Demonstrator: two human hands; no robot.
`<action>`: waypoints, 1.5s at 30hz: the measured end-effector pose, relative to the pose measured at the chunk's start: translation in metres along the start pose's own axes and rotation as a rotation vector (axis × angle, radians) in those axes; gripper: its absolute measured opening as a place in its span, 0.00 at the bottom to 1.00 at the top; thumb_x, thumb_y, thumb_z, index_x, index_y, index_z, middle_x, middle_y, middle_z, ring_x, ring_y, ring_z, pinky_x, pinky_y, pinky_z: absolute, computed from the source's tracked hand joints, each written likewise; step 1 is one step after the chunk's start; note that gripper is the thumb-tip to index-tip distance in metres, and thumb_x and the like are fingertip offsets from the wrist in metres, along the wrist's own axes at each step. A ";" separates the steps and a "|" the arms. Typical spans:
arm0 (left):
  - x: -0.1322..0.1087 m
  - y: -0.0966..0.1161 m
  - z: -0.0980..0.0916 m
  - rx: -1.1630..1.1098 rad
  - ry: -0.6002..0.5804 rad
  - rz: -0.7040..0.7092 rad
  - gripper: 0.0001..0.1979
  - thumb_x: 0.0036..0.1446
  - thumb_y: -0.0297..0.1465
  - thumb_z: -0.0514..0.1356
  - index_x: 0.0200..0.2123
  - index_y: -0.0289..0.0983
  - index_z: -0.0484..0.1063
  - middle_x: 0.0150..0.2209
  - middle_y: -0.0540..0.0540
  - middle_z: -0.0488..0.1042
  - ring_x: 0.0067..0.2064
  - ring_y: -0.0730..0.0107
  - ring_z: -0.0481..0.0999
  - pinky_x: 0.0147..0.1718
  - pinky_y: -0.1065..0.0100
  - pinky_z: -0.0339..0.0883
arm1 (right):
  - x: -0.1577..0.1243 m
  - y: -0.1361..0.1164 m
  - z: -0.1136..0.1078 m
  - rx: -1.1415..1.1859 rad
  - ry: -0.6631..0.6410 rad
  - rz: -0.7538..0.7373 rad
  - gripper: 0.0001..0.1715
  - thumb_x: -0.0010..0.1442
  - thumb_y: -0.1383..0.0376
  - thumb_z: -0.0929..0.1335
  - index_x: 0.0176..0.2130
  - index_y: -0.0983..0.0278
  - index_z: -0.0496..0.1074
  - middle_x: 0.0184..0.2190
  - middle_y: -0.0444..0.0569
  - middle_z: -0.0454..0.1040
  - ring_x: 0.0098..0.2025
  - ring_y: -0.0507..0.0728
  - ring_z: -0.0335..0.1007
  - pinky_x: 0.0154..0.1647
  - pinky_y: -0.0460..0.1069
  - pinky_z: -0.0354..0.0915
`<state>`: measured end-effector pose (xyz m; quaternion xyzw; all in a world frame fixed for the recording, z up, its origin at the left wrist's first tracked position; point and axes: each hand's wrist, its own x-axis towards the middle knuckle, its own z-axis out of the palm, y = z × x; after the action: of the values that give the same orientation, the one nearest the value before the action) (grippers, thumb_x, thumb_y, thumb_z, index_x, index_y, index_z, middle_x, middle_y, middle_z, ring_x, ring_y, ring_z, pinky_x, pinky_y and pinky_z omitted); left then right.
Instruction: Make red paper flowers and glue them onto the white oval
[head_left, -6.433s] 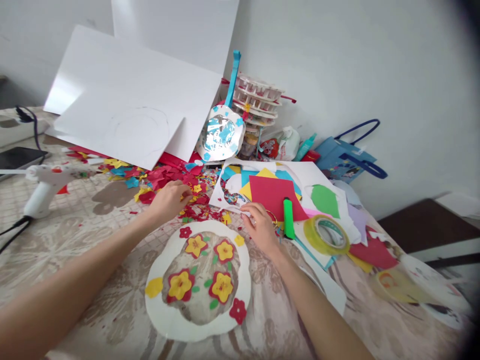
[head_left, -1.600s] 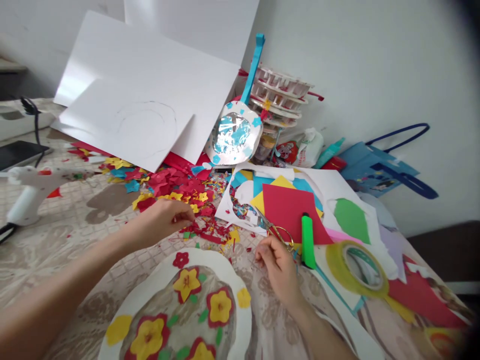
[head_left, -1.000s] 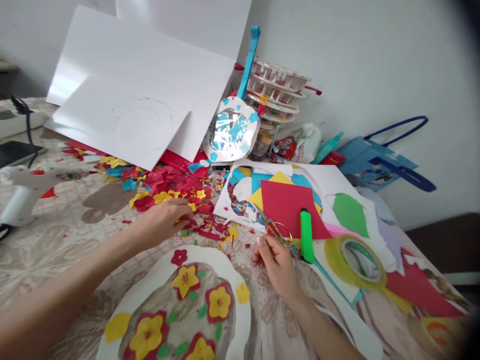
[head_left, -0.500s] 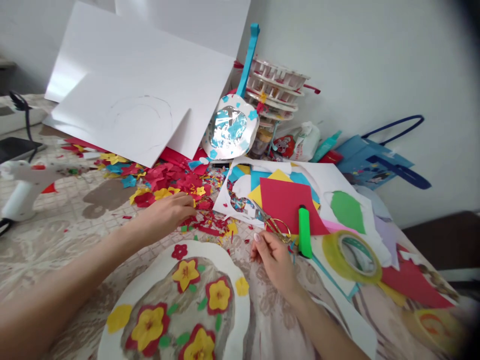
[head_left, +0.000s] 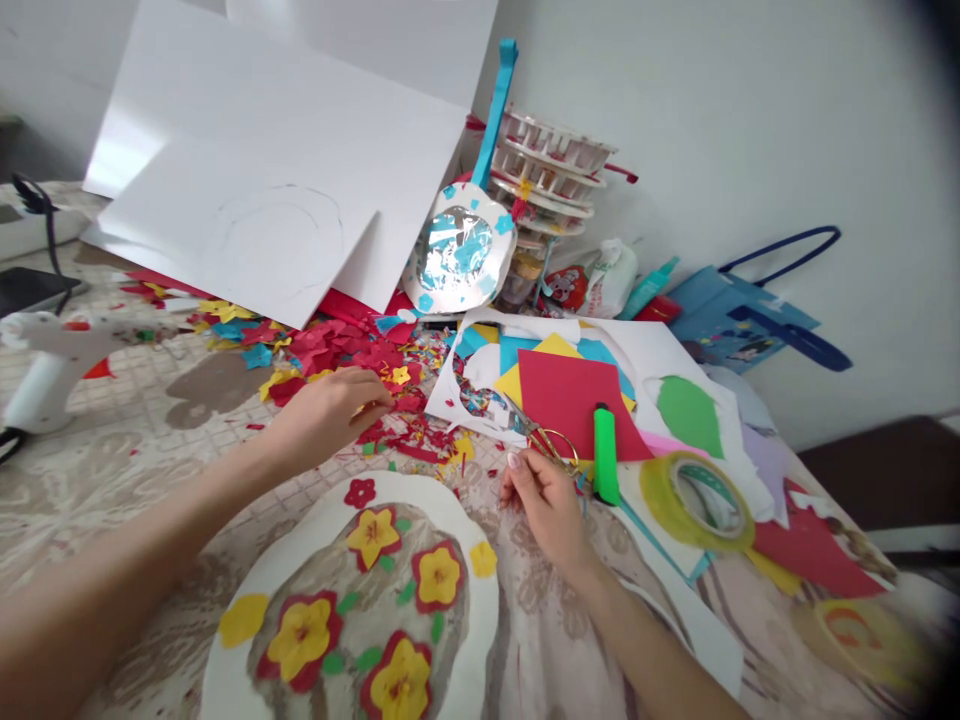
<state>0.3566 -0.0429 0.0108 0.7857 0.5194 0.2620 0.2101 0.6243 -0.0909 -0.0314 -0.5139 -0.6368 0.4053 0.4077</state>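
Observation:
My left hand hovers at the near edge of a heap of cut paper flowers, mostly red, with its fingers bent and drawn together. Whatever they may hold is hidden. Loosely curled, my right hand rests by the scissors, thumb against the bent fingers; its inside cannot be seen. In front of me lies a wavy-edged white frame with a clear middle, bearing yellow-and-red paper flowers and green leaf pieces. A small red flower and yellow pieces sit on its rim.
A white glue gun stands at left. Rightward are a green marker, yellow tape roll and red paper. White boards, a round blue-and-white fan, a tiered paper model and blue bag line the back.
My left hand has risen slightly over the near edge of the heap. The right hand stays curled in nearly the same place. The whole view has shifted a little.

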 end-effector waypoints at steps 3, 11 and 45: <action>-0.001 -0.001 0.004 -0.233 -0.051 -0.149 0.13 0.52 0.38 0.57 0.33 0.35 0.73 0.32 0.45 0.75 0.32 0.66 0.72 0.32 0.68 0.64 | 0.001 -0.009 0.003 -0.038 0.015 -0.048 0.18 0.62 0.57 0.59 0.25 0.63 0.63 0.19 0.42 0.66 0.22 0.50 0.65 0.22 0.44 0.62; -0.010 0.013 0.022 -0.672 -0.278 -0.295 0.14 0.49 0.42 0.59 0.31 0.37 0.74 0.28 0.49 0.75 0.26 0.73 0.69 0.25 0.73 0.61 | 0.007 -0.037 0.037 -0.301 -0.020 -0.482 0.12 0.59 0.69 0.62 0.44 0.61 0.66 0.41 0.50 0.68 0.38 0.53 0.68 0.35 0.47 0.67; -0.015 0.026 0.033 -0.633 -0.338 -0.176 0.10 0.50 0.37 0.58 0.28 0.36 0.72 0.25 0.51 0.72 0.27 0.73 0.68 0.26 0.73 0.61 | 0.010 -0.032 0.049 0.087 -0.085 -0.046 0.06 0.57 0.67 0.63 0.34 0.64 0.69 0.26 0.44 0.69 0.25 0.50 0.65 0.23 0.44 0.63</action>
<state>0.3909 -0.0689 -0.0018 0.6664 0.4361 0.2572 0.5474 0.5666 -0.0899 -0.0171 -0.4631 -0.6468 0.4447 0.4116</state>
